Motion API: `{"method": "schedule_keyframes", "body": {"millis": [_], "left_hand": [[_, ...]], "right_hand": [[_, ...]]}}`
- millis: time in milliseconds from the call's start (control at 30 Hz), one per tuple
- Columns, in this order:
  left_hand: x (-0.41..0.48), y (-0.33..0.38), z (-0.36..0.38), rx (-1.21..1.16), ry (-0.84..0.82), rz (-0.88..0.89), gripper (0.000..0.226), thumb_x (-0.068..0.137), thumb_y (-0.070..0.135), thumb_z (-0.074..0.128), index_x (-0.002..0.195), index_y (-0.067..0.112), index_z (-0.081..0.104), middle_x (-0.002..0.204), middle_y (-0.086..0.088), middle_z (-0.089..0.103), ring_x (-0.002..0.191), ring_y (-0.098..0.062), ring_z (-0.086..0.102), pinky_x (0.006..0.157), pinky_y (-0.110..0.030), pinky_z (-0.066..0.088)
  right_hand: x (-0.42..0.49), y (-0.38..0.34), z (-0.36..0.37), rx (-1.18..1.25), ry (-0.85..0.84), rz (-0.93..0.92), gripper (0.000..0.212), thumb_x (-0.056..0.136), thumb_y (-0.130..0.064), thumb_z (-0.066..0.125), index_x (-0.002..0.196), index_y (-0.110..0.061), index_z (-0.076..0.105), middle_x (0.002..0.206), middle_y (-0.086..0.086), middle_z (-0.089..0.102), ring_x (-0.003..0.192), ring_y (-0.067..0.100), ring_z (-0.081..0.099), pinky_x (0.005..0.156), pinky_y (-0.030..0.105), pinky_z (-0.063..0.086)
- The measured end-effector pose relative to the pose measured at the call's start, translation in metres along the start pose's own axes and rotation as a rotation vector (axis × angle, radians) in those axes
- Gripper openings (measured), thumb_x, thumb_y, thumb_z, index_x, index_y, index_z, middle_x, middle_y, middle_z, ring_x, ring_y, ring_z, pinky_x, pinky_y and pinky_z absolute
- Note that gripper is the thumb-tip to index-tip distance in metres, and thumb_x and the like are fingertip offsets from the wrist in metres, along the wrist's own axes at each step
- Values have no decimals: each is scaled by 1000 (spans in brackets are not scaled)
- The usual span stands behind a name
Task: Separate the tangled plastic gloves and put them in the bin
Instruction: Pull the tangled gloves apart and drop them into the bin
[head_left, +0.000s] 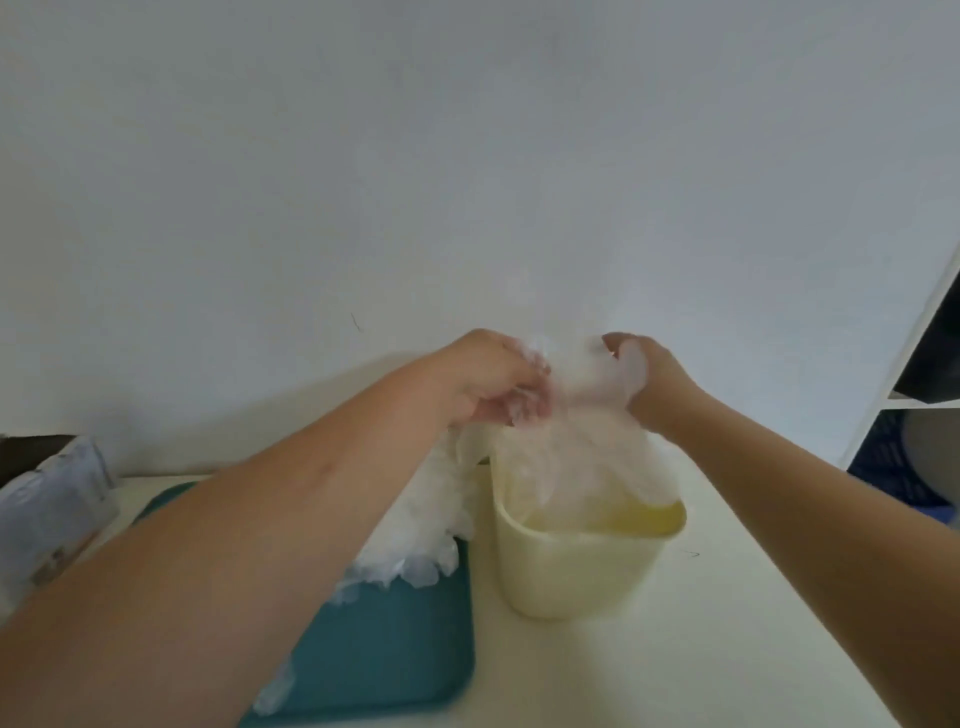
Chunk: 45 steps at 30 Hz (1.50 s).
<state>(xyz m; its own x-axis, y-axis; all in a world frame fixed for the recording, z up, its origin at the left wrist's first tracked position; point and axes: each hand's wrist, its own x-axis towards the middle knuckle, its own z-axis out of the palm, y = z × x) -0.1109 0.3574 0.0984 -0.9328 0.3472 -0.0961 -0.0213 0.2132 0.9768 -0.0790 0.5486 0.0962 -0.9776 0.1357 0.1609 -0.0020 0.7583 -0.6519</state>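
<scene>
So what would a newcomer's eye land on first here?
The left hand and the right hand gripping a clump of clear plastic gloves mid-frame, just above the cream bin. Left of the bin, a pile of gloves lies heaped on a teal tray.

Held gloves (582, 395): blurred to a white haze between your hands; you cannot count them or tell 1 from another.
Left hand (488, 379): fingertips sunk in the plastic, out of sight.
Right hand (654, 384): fingers curl behind the film, mostly veiled.
Glove pile (436, 519): partly behind your left forearm (260, 545).
Tray (405, 639): left part covered by that forearm; near corner cut off at the bottom edge.
Bin (571, 571): inside veiled by hanging plastic.
Box (52, 514): cut off at the left; print unreadable.
</scene>
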Motion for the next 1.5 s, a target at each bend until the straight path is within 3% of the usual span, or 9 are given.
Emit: {"method": "schedule_keyframes", "body": {"millis": [100, 233, 400, 500, 633, 1033, 1200, 1333, 1500], "left_hand": [[23, -13, 18, 198, 99, -30, 22, 83, -15, 67, 83, 7, 67, 65, -15, 61, 46, -23, 58, 52, -31, 49], [38, -17, 34, 436, 137, -67, 15, 83, -14, 66, 86, 0, 71, 76, -25, 69, 62, -29, 61, 59, -38, 47], [40, -21, 28, 332, 194, -58, 25, 81, -1, 67, 105, 4, 70, 91, -15, 68, 74, -26, 62, 61, -28, 50], [29, -25, 12, 83, 317, 24, 35, 90, 0, 60, 120, 17, 67, 123, -9, 68, 112, -26, 66, 99, -38, 56], [2, -27, -13, -14, 406, 145, 30, 89, 4, 64, 112, 23, 67, 118, -1, 68, 113, -20, 66, 104, -42, 57], [-94, -57, -59, 217, 375, 235, 14, 97, 15, 69, 105, 26, 73, 109, 6, 74, 101, -12, 71, 92, -29, 58], [-130, -92, -109, 480, 419, 146, 11, 96, 19, 69, 105, 24, 73, 106, 7, 73, 96, -12, 70, 93, -36, 59], [-153, -124, -157, 852, 365, -56, 33, 94, 39, 71, 124, 28, 64, 114, 11, 64, 95, -11, 63, 86, -30, 50], [-192, -171, -203, 1203, 348, -332, 36, 95, 54, 62, 97, 19, 57, 102, -2, 60, 87, -21, 56, 71, -32, 41]], "right_hand": [[0, 12, -22, -90, 124, -57, 62, 86, -13, 79, 142, -24, 55, 127, 3, 62, 108, 21, 65, 89, 28, 48], [-20, -3, -36, -49, 248, -134, 36, 99, -16, 59, 133, -27, 63, 129, -5, 64, 113, 16, 63, 98, 32, 50], [-62, -43, -2, -201, -359, -67, 41, 107, -35, 47, 146, -24, 53, 148, 1, 54, 128, 22, 55, 97, 29, 43], [-56, -46, 23, -383, -479, 14, 61, 108, -50, 35, 163, -28, 22, 169, -2, 25, 153, 25, 29, 117, 37, 28], [-40, -38, 56, -491, -594, 49, 65, 104, -53, 43, 161, -50, 13, 168, -3, 29, 147, 28, 38, 117, 41, 32], [-46, -76, 75, -1045, -498, -43, 37, 98, -26, 52, 133, -16, 59, 114, 3, 61, 111, 28, 62, 103, 44, 50], [-91, -148, 90, -867, -183, -333, 12, 94, -9, 52, 100, -17, 58, 87, -1, 55, 76, 21, 59, 75, 34, 49], [-113, -171, 154, -392, -430, -431, 44, 93, -10, 51, 134, -22, 65, 129, 2, 67, 113, 23, 65, 99, 40, 55], [-119, -158, 226, -99, -538, -345, 52, 86, -1, 49, 131, -18, 70, 129, 4, 70, 120, 20, 64, 106, 32, 49]]}}
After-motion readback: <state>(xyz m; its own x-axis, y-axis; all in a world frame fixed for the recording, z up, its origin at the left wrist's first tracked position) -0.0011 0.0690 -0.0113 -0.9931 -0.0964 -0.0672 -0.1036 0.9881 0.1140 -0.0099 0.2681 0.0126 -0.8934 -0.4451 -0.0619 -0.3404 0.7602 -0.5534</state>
